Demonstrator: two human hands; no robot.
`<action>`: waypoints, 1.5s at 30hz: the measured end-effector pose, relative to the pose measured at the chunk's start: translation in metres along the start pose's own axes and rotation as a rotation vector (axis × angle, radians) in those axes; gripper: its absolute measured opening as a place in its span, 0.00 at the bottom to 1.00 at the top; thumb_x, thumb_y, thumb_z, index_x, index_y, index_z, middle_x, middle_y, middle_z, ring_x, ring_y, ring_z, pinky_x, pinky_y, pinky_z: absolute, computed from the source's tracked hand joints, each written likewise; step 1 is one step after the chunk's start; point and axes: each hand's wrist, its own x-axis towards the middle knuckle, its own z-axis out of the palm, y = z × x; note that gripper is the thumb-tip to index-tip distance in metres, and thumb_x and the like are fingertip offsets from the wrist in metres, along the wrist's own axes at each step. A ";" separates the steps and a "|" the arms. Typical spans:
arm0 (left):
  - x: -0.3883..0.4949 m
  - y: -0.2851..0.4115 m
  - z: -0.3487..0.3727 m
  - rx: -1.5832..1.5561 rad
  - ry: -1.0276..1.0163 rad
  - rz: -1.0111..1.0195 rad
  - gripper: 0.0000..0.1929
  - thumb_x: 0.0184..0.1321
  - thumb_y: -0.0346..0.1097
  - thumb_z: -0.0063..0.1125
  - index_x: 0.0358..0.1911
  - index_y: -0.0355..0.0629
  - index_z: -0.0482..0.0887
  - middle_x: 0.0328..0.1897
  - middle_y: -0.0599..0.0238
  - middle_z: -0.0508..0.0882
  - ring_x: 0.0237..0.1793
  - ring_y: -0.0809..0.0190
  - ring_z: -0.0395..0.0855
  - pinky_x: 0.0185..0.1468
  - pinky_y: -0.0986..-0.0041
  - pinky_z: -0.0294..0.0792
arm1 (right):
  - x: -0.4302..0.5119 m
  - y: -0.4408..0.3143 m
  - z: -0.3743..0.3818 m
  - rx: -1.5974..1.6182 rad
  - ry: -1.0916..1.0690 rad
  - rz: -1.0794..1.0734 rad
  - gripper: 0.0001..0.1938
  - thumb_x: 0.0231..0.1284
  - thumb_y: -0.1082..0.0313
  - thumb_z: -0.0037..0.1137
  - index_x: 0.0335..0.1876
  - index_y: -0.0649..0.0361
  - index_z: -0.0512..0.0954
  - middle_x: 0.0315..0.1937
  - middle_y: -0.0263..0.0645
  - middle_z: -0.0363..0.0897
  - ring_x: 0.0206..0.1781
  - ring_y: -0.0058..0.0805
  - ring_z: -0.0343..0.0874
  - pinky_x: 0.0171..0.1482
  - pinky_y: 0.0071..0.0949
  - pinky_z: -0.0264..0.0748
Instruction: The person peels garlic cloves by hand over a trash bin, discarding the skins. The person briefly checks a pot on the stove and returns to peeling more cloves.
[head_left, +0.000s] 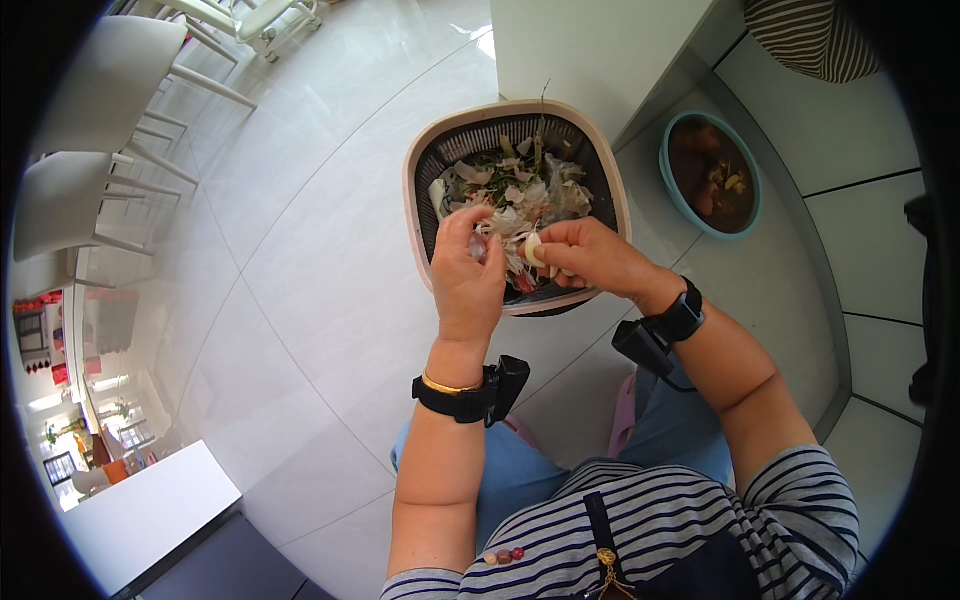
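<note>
Both of my hands are over a pink-rimmed plastic waste basket (416, 161), which holds garlic skins (529, 199), green plant scraps and crumpled clear plastic. My right hand (589, 255) pinches a peeled garlic clove (533, 250) between thumb and fingers, and more pale cloves show under its curled fingers. At the left, my left hand (471, 270) has its fingers curled around a piece of purplish garlic skin (478, 246), partly hidden by the thumb and fingers. A small gap separates the two hands.
Right of the basket, a light blue basin (667, 169) of dark brown liquid stands on the tiled floor (330, 225), with pale pieces in it. A white cabinet panel (585, 45) rises behind the basket. White chairs (105, 82) stand at the far left; a striped cloth item (814, 37) is top right.
</note>
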 end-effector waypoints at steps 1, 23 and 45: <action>0.000 0.001 0.000 -0.060 -0.026 0.000 0.09 0.56 0.24 0.57 0.41 0.36 0.79 0.30 0.66 0.79 0.22 0.72 0.74 0.28 0.80 0.69 | 0.001 0.001 -0.002 -0.042 0.018 -0.022 0.13 0.63 0.56 0.54 0.38 0.58 0.80 0.23 0.23 0.73 0.24 0.08 0.67 0.26 0.11 0.63; -0.005 0.012 -0.006 -0.415 -0.328 -0.436 0.04 0.58 0.27 0.56 0.28 0.34 0.78 0.22 0.71 0.79 0.20 0.77 0.74 0.25 0.85 0.66 | 0.006 0.001 -0.008 0.227 -0.094 -0.120 0.17 0.69 0.56 0.50 0.48 0.63 0.78 0.27 0.25 0.72 0.25 0.09 0.64 0.25 0.10 0.61; -0.010 0.007 0.001 -0.135 -0.154 -0.244 0.03 0.57 0.26 0.57 0.29 0.35 0.79 0.22 0.72 0.77 0.21 0.77 0.69 0.27 0.83 0.65 | 0.004 0.003 -0.007 -0.003 -0.008 -0.209 0.11 0.59 0.61 0.61 0.38 0.62 0.79 0.26 0.25 0.75 0.29 0.11 0.71 0.31 0.15 0.69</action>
